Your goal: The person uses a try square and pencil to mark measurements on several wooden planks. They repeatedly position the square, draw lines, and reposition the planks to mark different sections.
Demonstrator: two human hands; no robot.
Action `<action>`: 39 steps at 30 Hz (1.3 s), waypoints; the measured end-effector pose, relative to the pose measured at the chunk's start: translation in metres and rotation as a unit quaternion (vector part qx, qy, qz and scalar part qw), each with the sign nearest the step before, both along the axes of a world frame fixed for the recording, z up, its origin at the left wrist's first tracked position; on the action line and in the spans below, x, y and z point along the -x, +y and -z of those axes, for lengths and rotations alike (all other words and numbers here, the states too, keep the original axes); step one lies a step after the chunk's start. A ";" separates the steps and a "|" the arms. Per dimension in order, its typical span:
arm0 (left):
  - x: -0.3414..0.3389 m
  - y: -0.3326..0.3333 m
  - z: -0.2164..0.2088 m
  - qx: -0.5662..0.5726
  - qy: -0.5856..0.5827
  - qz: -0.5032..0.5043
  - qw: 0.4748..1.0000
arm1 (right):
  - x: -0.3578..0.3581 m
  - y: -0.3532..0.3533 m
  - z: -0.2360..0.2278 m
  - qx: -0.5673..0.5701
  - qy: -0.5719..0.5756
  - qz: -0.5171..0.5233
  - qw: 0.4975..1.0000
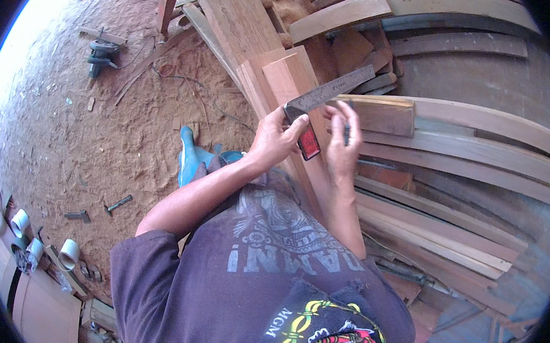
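Holding try square on plank | left hand clamped on its red stock | blade's long axis points up-right across plank | right hand pinches pencil below blade

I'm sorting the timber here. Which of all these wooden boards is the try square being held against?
The reddish board standing up between the hands, left hand pressing the square on it; the other boards lie stacked at right.

Under me the sawdust floor carries my power tool near its far edge, with its cord trailing off. A hammer lies closer. White cups sit along the left edge.
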State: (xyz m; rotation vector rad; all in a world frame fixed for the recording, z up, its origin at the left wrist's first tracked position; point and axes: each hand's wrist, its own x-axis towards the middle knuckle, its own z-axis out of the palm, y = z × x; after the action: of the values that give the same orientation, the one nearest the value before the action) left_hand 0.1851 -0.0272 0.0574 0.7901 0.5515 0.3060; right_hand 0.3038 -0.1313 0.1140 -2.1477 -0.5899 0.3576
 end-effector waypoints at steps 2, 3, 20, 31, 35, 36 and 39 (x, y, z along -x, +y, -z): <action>-0.001 -0.001 -0.001 -0.015 0.007 -0.012 1.000 | -0.010 -0.001 -0.020 -0.048 0.030 0.020 0.998; -0.001 -0.002 -0.001 -0.029 0.013 -0.015 0.999 | -0.018 0.000 -0.033 -0.082 0.054 0.009 0.995; -0.001 -0.004 -0.001 -0.033 0.039 -0.015 0.999 | -0.087 0.072 -0.037 0.043 0.094 -0.216 0.971; 0.001 -0.003 -0.004 -0.070 0.045 -0.023 0.996 | -0.082 0.076 -0.027 0.033 0.173 -0.232 0.957; 0.001 -0.001 -0.004 -0.042 0.041 -0.013 0.998 | -0.097 0.058 -0.035 -0.006 0.127 -0.183 0.975; 0.001 -0.001 -0.004 -0.053 0.038 -0.015 0.998 | -0.096 0.050 -0.035 -0.030 0.146 -0.174 0.973; 0.000 -0.001 -0.002 -0.059 0.028 -0.023 0.998 | -0.078 0.023 -0.027 -0.062 0.228 -0.130 0.963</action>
State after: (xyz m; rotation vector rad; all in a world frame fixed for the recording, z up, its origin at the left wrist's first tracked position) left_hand 0.1855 -0.0284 0.0594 0.9037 0.6091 0.3633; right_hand 0.3821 -0.1079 0.1409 -1.7854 -0.6051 0.9065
